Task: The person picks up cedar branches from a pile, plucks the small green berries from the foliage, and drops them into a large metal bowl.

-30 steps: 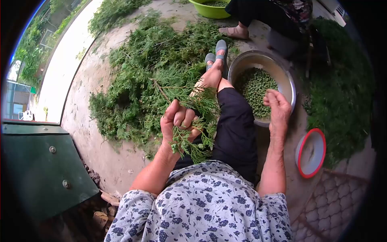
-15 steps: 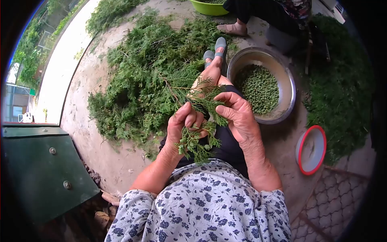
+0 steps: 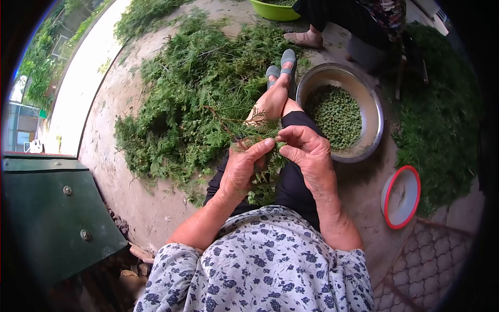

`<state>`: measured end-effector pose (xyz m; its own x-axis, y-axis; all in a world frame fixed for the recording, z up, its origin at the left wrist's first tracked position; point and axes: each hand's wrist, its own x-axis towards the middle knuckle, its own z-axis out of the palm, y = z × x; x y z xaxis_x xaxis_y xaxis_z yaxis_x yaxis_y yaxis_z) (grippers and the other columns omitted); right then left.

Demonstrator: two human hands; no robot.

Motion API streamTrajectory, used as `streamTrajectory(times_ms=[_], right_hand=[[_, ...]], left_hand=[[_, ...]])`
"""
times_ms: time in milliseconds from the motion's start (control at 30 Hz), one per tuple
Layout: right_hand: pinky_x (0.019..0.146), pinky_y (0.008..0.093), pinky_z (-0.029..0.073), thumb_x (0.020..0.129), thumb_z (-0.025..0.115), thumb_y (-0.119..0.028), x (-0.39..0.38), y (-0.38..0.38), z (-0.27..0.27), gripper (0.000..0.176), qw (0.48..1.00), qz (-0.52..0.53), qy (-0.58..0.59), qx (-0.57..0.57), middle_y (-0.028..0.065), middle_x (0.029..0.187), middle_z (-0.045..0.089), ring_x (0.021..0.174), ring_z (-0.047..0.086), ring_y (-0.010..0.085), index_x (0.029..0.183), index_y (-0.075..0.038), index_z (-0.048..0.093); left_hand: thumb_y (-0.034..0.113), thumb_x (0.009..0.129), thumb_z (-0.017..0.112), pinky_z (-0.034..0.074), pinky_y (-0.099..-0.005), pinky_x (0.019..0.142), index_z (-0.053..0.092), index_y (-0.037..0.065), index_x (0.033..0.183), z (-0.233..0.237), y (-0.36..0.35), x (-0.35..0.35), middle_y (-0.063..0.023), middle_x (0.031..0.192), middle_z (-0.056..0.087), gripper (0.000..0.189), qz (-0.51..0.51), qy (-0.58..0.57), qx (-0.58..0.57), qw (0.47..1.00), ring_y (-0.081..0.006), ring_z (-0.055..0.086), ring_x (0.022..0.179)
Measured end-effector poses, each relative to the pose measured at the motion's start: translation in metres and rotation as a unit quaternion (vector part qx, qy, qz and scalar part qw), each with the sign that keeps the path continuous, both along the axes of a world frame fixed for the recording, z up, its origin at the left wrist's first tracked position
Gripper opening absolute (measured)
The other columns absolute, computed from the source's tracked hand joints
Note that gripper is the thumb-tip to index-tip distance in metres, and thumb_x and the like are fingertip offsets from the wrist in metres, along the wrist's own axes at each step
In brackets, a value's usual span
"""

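Note:
A green conifer sprig [image 3: 228,125] with flat, scaly leaves is gripped in my left hand [image 3: 243,165], its tip fanning out over my legs. Thumb and forefinger of my right hand [image 3: 312,156] pinch a small green cone [image 3: 280,145] at the sprig, right beside my left thumb. More leaves and pale green cones hang below my left hand. Just beyond my right hand stands a wide metal basin [image 3: 378,119], part filled with small round green cones [image 3: 338,117].
A large heap of cut conifer branches [image 3: 176,104] covers the ground ahead and left. At right lie a red-rimmed white basin [image 3: 386,203] and more greenery [image 3: 434,140]. Another person's foot [image 3: 306,39] and a lime-green basin [image 3: 275,11] are at the back. A dark green panel [image 3: 52,213] stands left.
My left hand has turned and its thumb now reaches toward my right fingertips. The fingers of my right hand have closed on a green cone. The sprig has shifted and tilted.

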<state>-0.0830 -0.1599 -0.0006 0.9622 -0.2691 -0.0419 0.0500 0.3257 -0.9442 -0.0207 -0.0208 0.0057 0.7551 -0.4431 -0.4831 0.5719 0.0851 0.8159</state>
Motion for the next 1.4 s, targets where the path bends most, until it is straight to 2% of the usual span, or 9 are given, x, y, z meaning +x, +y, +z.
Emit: streamTrajectory(times_ms=[467, 633, 733, 833, 1000, 1167, 1233, 1300, 1400], right_hand=[[0.069, 0.0194, 0.046, 0.08, 0.061, 0.0, -0.005, 0.004, 0.007, 0.016, 0.997, -0.005, 0.028, -0.071, -0.0003, 0.084, 0.062, 0.076, 0.055, 0.0049, 0.096, 0.0, 0.061], [0.068, 0.0231, 0.046, 0.078, 0.064, -0.002, -0.005, 0.008, 0.005, 0.013, 0.982, -0.05, 0.024, -0.183, 0.0035, 0.08, 0.061, 0.073, 0.058, 0.0104, 0.091, -0.001, 0.063], [0.067, 0.0319, 0.048, 0.071, 0.067, 0.0, -0.003, 0.016, 0.011, 0.015, 0.898, -0.141, -0.085, -0.408, 0.0092, 0.078, 0.06, 0.074, 0.058, 0.0253, 0.085, -0.003, 0.062], [0.063, 0.031, 0.047, 0.07, 0.068, 0.003, -0.002, 0.016, 0.012, 0.018, 0.836, -0.173, -0.155, -0.496, 0.0085, 0.079, 0.058, 0.072, 0.057, 0.0232, 0.086, -0.004, 0.063], [0.072, 0.0331, 0.048, 0.074, 0.062, 0.006, -0.01, -0.015, 0.019, 0.021, 0.829, -0.263, -0.114, -0.481, 0.0094, 0.086, 0.058, 0.08, 0.059, 0.0253, 0.092, -0.004, 0.063], [0.091, 0.0367, 0.042, 0.077, 0.056, 0.005, -0.019, -0.089, 0.011, 0.037, 0.68, -0.391, 0.057, -0.618, 0.0163, 0.114, 0.052, 0.108, 0.049, 0.0309, 0.112, -0.004, 0.057], [0.088, 0.0322, 0.043, 0.081, 0.055, 0.001, -0.026, -0.092, 0.009, 0.031, 0.76, -0.354, 0.052, -0.543, 0.0154, 0.107, 0.055, 0.102, 0.054, 0.0259, 0.111, -0.002, 0.057], [0.081, 0.0277, 0.045, 0.084, 0.056, -0.003, -0.021, -0.074, -0.002, 0.022, 0.929, -0.273, 0.022, -0.25, 0.0118, 0.096, 0.061, 0.089, 0.058, 0.0179, 0.106, 0.001, 0.059], [0.071, 0.0264, 0.046, 0.08, 0.063, -0.005, -0.017, -0.029, 0.006, 0.012, 0.943, -0.123, 0.019, -0.309, 0.008, 0.082, 0.062, 0.077, 0.06, 0.0162, 0.09, 0.0, 0.064]], left_hand=[[0.015, 0.074, 0.072, 0.03, -0.0194, 0.045, 0.061, 0.006, 0.081, -0.005, -0.001, -0.002, 0.0052, 0.066, 0.052, 0.016, 0.041, 0.01, -0.026, 0.999, -0.0036, 0.039, 0.052], [0.007, 0.077, 0.068, 0.041, -0.0208, 0.057, 0.063, 0.003, 0.085, 0.001, -0.003, -0.007, 0.0018, 0.077, 0.06, 0.011, 0.044, -0.037, -0.044, 0.997, -0.0052, 0.05, 0.064], [0.004, 0.077, 0.067, 0.044, -0.0217, 0.064, 0.064, 0.001, 0.089, -0.001, -0.003, -0.011, 0.0002, 0.082, 0.062, 0.012, 0.04, -0.108, -0.027, 0.993, -0.0067, 0.053, 0.071], [0.004, 0.078, 0.066, 0.044, -0.0226, 0.066, 0.064, 0.001, 0.09, -0.003, -0.005, -0.012, -0.0005, 0.083, 0.063, 0.012, 0.057, -0.164, -0.031, 0.984, -0.0075, 0.054, 0.072], [0.012, 0.085, 0.061, 0.053, -0.0285, 0.067, 0.057, 0.002, 0.102, -0.001, 0.0, -0.002, -0.0054, 0.089, 0.063, 0.02, 0.126, 0.086, -0.125, 0.98, -0.014, 0.061, 0.074], [0.02, 0.088, 0.058, 0.052, -0.0281, 0.062, 0.056, 0.005, 0.096, -0.002, 0.005, 0.005, -0.0031, 0.078, 0.06, 0.017, 0.144, 0.071, -0.188, 0.969, -0.0133, 0.059, 0.068], [0.022, 0.089, 0.056, 0.048, -0.027, 0.054, 0.053, 0.008, 0.085, -0.008, 0.005, 0.008, 0.0004, 0.064, 0.051, 0.015, 0.114, 0.108, -0.272, 0.949, -0.0119, 0.053, 0.058], [0.022, 0.09, 0.056, 0.045, -0.0264, 0.049, 0.049, 0.01, 0.078, -0.008, 0.002, 0.008, 0.0026, 0.058, 0.042, 0.018, 0.142, 0.131, -0.23, 0.954, -0.0111, 0.046, 0.052], [0.023, 0.09, 0.056, 0.044, -0.0261, 0.051, 0.05, 0.01, 0.079, -0.006, -0.002, 0.007, 0.002, 0.059, 0.044, 0.019, 0.138, 0.074, -0.214, 0.964, -0.011, 0.048, 0.053]])
